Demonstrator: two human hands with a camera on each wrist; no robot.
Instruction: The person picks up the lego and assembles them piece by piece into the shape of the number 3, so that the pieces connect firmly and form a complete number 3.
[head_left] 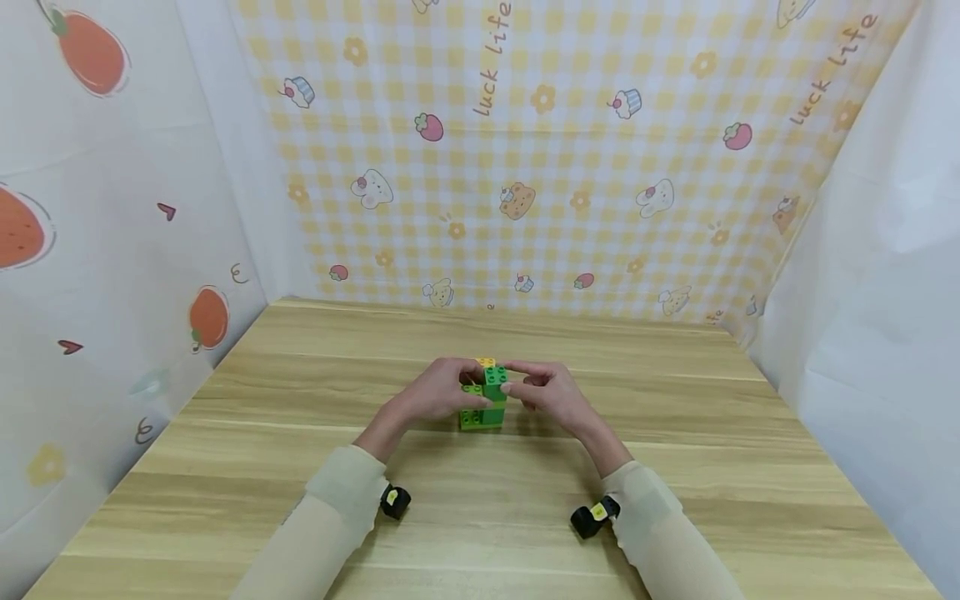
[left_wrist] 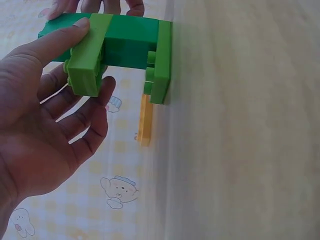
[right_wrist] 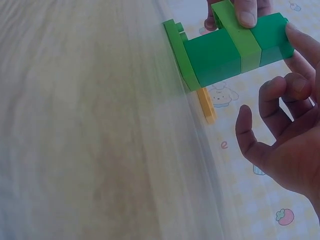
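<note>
Block stack (head_left: 495, 392) stands upright mid-table, approx. centre: lt-green base w/ studs showing on one side, dk-green block, lt-green layer jutting L, dk-green block on top. L hand (head_left: 442, 387) pinches it at the lt-green layer; R hand (head_left: 555, 398) pinches the top blk, thumb + index. Yellow pc (left_wrist: 145, 120) just behind. Wood-grain table (head_left: 675, 417); yellow-check cloth (head_left: 562, 150) at back, white sheets (head_left: 862, 250) both sides, L one w/ fruit prints.

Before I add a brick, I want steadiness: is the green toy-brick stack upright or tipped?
Upright: the toy-brick stack has its top studs facing up and its light-green base lowest, at the tabletop.
</note>
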